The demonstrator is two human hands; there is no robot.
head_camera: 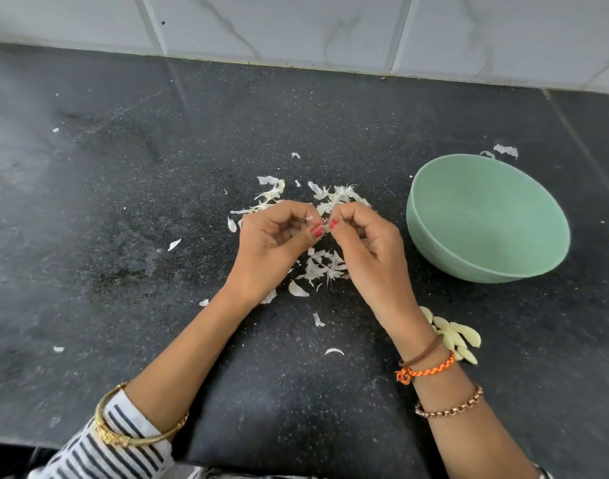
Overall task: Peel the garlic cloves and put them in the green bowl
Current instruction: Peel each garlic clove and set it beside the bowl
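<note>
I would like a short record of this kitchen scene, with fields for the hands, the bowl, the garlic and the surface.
left hand: left hand pinches a small garlic piece at the fingertips
right hand: right hand pinches the same piece from the other side
green bowl: green bowl at the right, no cloves seen inside
peeled cloves: peeled cloves piled on the counter beside the right wrist
skins: papery skins scattered under and around the hands
surface: black speckled counter, tiled wall behind

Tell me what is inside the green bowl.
The visible inside of the green bowl holds nothing; its near wall hides the lowest part. The peeled cloves lie on the counter.
</note>
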